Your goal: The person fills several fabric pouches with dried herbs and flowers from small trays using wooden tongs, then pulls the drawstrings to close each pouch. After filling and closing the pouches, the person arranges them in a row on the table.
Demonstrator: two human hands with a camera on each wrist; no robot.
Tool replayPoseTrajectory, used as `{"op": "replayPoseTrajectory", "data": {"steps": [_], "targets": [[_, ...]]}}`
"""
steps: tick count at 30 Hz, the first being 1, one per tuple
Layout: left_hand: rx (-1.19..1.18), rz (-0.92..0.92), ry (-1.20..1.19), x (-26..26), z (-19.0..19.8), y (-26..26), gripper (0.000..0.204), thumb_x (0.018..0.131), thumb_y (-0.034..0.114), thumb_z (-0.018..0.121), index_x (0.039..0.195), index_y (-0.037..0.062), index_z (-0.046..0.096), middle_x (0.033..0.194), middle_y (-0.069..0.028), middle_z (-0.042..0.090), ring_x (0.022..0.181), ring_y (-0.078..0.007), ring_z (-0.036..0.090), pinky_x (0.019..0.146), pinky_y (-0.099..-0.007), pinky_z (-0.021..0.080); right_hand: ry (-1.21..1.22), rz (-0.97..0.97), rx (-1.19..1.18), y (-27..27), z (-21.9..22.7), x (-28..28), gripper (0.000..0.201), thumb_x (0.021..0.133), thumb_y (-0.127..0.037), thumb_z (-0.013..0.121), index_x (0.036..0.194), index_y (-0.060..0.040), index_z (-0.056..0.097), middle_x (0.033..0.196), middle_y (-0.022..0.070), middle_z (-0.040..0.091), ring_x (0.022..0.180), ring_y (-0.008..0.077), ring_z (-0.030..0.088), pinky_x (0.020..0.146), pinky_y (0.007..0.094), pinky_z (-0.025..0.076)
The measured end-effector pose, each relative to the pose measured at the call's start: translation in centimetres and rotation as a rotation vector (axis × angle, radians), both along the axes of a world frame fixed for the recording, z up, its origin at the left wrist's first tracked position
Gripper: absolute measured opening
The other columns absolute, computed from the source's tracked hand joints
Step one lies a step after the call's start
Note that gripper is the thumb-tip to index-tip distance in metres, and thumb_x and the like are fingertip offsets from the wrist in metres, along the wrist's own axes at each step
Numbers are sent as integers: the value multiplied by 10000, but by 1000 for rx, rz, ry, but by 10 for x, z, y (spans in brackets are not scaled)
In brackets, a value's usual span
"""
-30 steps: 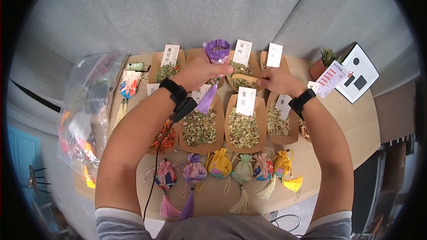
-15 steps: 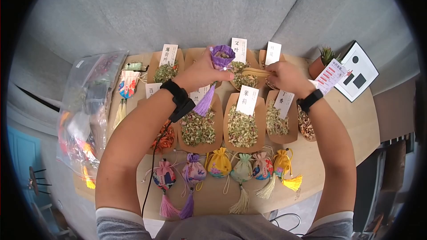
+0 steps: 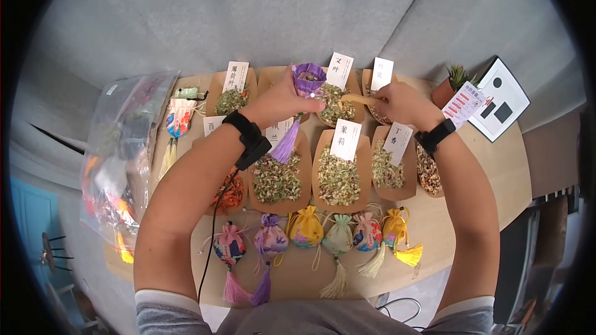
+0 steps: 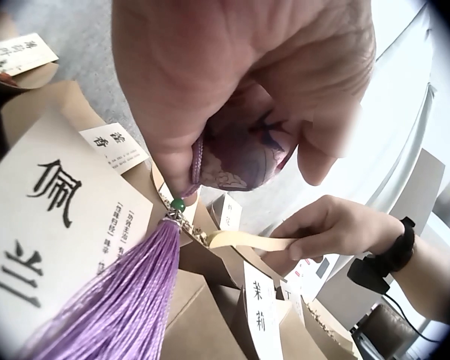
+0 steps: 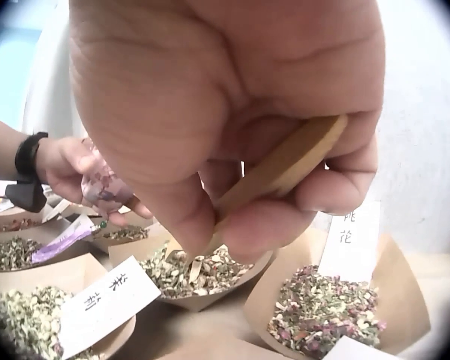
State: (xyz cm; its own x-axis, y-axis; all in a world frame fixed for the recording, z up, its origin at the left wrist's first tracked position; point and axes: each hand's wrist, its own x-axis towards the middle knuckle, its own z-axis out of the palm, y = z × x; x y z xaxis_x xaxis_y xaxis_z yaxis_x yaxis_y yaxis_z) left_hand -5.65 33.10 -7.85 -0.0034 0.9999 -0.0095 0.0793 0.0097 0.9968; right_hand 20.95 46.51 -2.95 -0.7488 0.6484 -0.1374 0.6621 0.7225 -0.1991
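My left hand (image 3: 279, 100) grips a purple drawstring pouch (image 3: 308, 79), its gathered mouth facing up with dried bits showing inside. A purple tassel (image 4: 124, 289) with a green bead hangs below the pouch. My right hand (image 3: 405, 108) pinches a light wooden spoon (image 3: 360, 98) by its handle. The spoon's tip dips into chopped dried herbs (image 5: 199, 271) in a brown paper tray, just right of the pouch. A white card (image 3: 339, 71) with black characters stands at that tray's back.
More paper trays of herbs with cards surround it, including one of pale herbs (image 3: 338, 177) in front. Several filled pouches (image 3: 306, 226) line the table's near edge. A clear plastic bag (image 3: 118, 155) lies left; a potted plant (image 3: 453, 84) and a framed sheet (image 3: 500, 99) are at right.
The pouch has tipped so its mouth shows more toward the head camera. My right hand has shifted right and slightly up with the spoon, whose tip stays at the same herb tray.
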Motion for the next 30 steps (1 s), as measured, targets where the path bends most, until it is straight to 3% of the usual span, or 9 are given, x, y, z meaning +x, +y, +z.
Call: {"op": "replayPoseTrajectory", "data": {"steps": [4, 7, 10, 16, 19, 22, 24, 28, 30], "targets": [[-34, 10, 23, -1, 3, -1, 690, 823, 124, 840, 1373, 35, 432, 1131, -23, 586, 1020, -118, 576, 905, -298, 502, -70, -43, 43, 10, -10, 1, 302, 901, -236, 626, 978, 39, 724, 888, 237, 711, 830, 381, 687, 769, 456, 523], [-61, -3, 7, -1, 1, 0, 683, 826, 115, 833, 1373, 29, 432, 1128, -22, 583, 1027, -122, 572, 916, -302, 497, -106, -17, -76, 8, -15, -7, 305, 919, -237, 614, 989, 39, 723, 892, 231, 709, 830, 376, 683, 772, 447, 521], [-41, -17, 9, -1, 2, -1, 674, 828, 112, 829, 1368, 29, 434, 1126, -24, 582, 1019, -119, 573, 904, -299, 501, -128, -20, -154, 2, -16, -12, 337, 958, -241, 561, 1051, 32, 734, 1009, 241, 719, 943, 386, 692, 846, 456, 528], [-33, -7, -14, -3, -1, -1, 656, 830, 107, 825, 1357, 36, 441, 1127, -29, 588, 1002, -117, 590, 891, -300, 515, 12, 50, -196, -6, -24, -6, 313, 952, -222, 596, 1125, 9, 716, 969, 204, 725, 912, 352, 688, 824, 425, 526], [-39, -15, -27, -3, -1, -2, 658, 830, 107, 825, 1358, 33, 440, 1136, -35, 594, 1015, -123, 599, 896, -302, 516, 86, 89, -159, -8, -33, -4, 326, 944, -202, 615, 1182, 4, 702, 1010, 196, 727, 948, 351, 686, 850, 414, 533], [-39, -10, -7, -2, 1, -2, 658, 831, 109, 826, 1357, 24, 440, 1154, -43, 600, 1030, -129, 604, 901, -307, 516, 78, 133, -81, -10, -38, -5, 290, 912, -164, 640, 1140, 1, 710, 1005, 196, 723, 957, 364, 679, 854, 437, 535], [-28, -2, 49, -1, 1, -1, 672, 831, 115, 828, 1364, 18, 430, 1169, -50, 603, 1035, -135, 608, 907, -313, 514, 2, 163, 91, -16, -38, -8, 237, 881, -138, 652, 1066, -1, 712, 974, 199, 714, 944, 380, 670, 851, 465, 531], [-10, 19, 72, 2, 2, -3, 713, 820, 136, 839, 1378, 15, 411, 1170, -60, 605, 1041, -144, 610, 919, -318, 511, 4, 187, 130, -17, -40, -8, 200, 861, -128, 659, 1014, -6, 704, 942, 200, 705, 932, 390, 664, 840, 480, 529], [-28, 39, 99, 2, 0, -1, 741, 803, 154, 851, 1375, 17, 401, 1139, -70, 613, 1017, -148, 617, 882, -320, 523, 115, 239, 184, -15, -41, -5, 201, 862, -131, 657, 1010, -3, 703, 930, 202, 705, 913, 393, 667, 820, 472, 529]]}}
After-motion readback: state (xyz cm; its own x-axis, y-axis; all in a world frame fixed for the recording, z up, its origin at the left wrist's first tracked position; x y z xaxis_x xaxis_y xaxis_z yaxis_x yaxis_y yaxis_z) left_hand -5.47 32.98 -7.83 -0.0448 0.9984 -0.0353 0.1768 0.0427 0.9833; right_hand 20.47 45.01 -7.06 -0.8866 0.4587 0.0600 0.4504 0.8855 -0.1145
